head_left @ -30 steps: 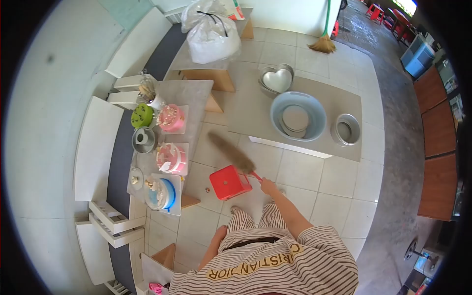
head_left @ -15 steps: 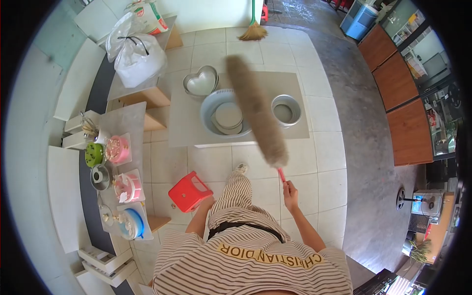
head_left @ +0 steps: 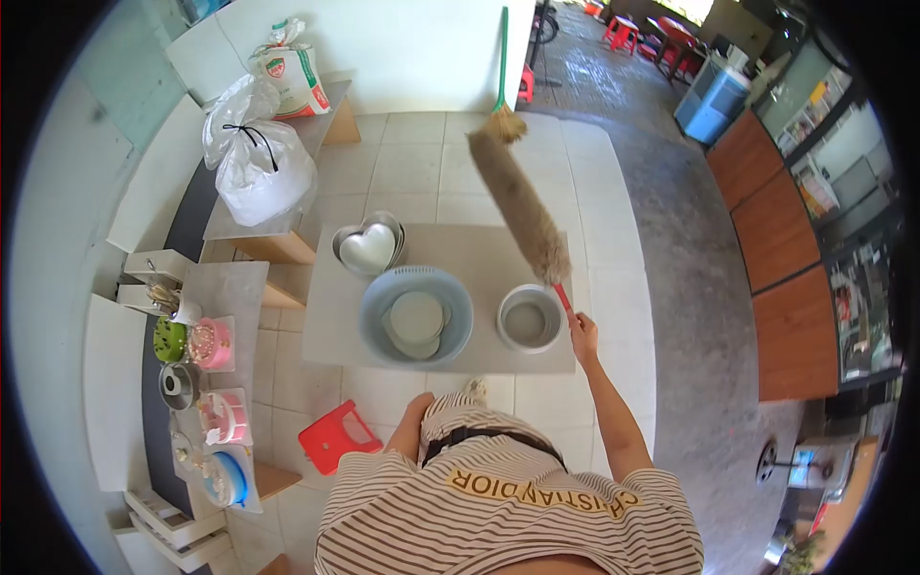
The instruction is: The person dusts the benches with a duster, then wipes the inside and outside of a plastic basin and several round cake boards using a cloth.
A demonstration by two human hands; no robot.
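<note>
a light duster, gripped by its red end

the left hand hangs beside the striped trousers, near the red stool; whether its fingers are spread or curled i cannot tell. the right hand reaches forward, fingers wrapped around the handle of the duster.

the duster is held out over the right side of the low table, slanting away and leftward; it looks to be in the air, though contact is hard to judge from above. it should be light but long, so its weight probably pulls toward the far tip and the wrist feels it. the handle looks stiff and smooth, perhaps a little slippery in a damp palm; the fluff looks soft, bendy and hard to damage. the bare red handle is the place to hold, close to the fluff for better control.

beneath and beside it stand the round tin, the basin and the heart tins. past the tip stands the broom.
</note>
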